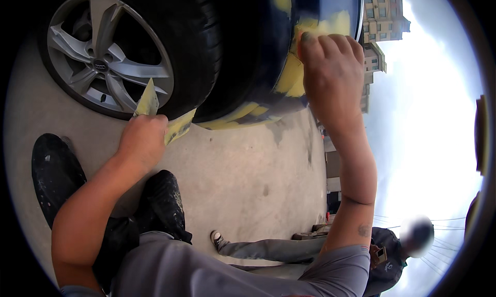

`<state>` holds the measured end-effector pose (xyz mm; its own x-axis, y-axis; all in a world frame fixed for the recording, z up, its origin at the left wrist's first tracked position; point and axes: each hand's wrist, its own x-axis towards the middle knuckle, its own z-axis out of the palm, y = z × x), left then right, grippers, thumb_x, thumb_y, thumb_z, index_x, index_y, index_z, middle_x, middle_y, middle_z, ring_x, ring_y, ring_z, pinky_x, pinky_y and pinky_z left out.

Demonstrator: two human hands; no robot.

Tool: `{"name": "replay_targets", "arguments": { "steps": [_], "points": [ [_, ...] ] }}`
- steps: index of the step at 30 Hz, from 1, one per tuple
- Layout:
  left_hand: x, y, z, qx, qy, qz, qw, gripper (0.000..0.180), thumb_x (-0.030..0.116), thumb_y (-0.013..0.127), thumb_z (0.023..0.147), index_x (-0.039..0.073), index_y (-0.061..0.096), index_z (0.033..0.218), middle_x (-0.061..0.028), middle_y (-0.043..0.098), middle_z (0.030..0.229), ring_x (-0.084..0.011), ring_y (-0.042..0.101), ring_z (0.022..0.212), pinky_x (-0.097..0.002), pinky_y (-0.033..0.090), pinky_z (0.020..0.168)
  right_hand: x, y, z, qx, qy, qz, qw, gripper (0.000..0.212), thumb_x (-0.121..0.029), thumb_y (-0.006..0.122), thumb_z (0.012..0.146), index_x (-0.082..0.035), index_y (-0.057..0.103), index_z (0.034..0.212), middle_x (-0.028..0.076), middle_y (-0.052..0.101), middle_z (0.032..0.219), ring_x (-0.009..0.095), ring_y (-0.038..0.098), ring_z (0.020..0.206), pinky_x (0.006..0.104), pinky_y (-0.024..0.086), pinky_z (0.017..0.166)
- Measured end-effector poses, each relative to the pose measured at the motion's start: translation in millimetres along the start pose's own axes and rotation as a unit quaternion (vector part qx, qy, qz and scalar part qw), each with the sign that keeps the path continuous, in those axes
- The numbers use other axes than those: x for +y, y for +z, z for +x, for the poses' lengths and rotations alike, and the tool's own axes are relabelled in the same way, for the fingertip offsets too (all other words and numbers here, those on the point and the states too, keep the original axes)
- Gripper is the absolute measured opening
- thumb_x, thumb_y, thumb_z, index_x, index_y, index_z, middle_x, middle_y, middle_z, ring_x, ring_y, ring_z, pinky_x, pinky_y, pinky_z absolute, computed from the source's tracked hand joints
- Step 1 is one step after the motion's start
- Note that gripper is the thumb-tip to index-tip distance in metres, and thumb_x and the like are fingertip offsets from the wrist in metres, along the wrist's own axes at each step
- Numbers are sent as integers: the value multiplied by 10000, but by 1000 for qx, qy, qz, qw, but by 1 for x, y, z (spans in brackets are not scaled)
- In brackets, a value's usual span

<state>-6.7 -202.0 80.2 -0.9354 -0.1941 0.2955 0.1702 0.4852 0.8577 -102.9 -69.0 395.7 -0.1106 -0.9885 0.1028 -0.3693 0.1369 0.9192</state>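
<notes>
My right hand (333,72) is closed and pressed against the dark blue car body panel (263,64). Beside its thumb shows a sliver of a thin orange piece (299,44); the rest is hidden by the fingers. Yellow body filler (292,74) is spread over the panel under and around this hand, with more patches along the lower edge. My left hand (143,136) makes a fist around a yellow-smeared flat plate (179,127), parts of which stick out on both sides. That hand is in front of the lower edge of the wheel's tyre (194,54).
The silver alloy wheel (111,64) fills the upper left. Pale concrete ground (248,168) lies below, with my dark, stained shoe (57,173) on it. A person (387,255) in dark clothing stands at the lower right, holding a phone. Buildings (382,15) rise behind.
</notes>
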Motion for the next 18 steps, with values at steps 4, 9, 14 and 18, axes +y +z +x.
{"name": "replay_targets", "arguments": {
  "steps": [4, 9, 14, 18],
  "points": [
    [12, -2, 0, -21, 11, -9, 1000, 42, 12, 633, 825, -23, 639, 802, -244, 671, 793, -458, 658, 799, -528, 520, 738, 4, -1, 9, -6, 3, -7, 1000, 121, -38, 684, 823, -65, 628, 927, 68, 648, 840, 279, 644, 893, 429, 466, 936],
    [18, -5, 1, -39, 37, -7, 999, 33, -42, 608, 763, -24, 632, 776, -242, 670, 758, -452, 664, 772, -522, 531, 737, 6, 17, 4, -15, -6, 15, 1000, 256, 36, 665, 772, -51, 672, 1012, 74, 677, 885, 295, 652, 935, 437, 465, 951],
    [21, 0, 2, -60, 39, -28, 997, 138, 34, 649, 873, -40, 604, 766, -268, 641, 776, -481, 627, 774, -545, 488, 696, -3, 21, -6, -48, 5, 29, 998, 243, 52, 665, 757, -48, 686, 978, 74, 684, 872, 296, 658, 944, 440, 466, 948],
    [23, 2, 8, -72, 34, -21, 997, 10, -27, 631, 769, -19, 627, 774, -236, 668, 757, -452, 659, 768, -524, 525, 730, -12, 24, -19, -70, 23, 38, 997, 196, 39, 674, 751, -48, 678, 926, 67, 677, 842, 282, 652, 911, 428, 468, 931]
  ]
}}
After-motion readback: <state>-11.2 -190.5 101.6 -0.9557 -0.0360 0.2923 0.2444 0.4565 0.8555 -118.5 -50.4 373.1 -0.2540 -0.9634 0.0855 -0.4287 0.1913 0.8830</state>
